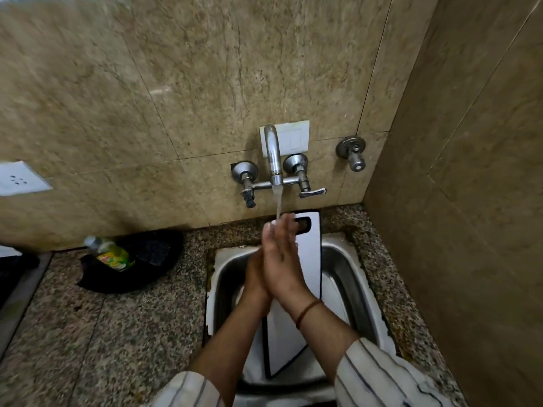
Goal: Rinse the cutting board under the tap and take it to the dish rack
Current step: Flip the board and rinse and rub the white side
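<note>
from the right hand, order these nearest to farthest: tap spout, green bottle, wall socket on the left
From the right hand:
1. Tap spout, just above the fingertips, water running onto them.
2. Green bottle, left on the counter.
3. Wall socket, far left on the wall.

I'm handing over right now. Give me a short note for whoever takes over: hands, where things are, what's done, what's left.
Left hand and right hand: pressed palm to palm under the running tap, holding nothing.
Cutting board: white, standing in the sink, its handle end leaning on the back wall behind the hands; neither hand grips it.
Done: tap on, board in the sink. Whether it has been rinsed, I cannot tell.
Left: rinse the board if needed, then carry it to the dish rack, which is not in view.
</note>
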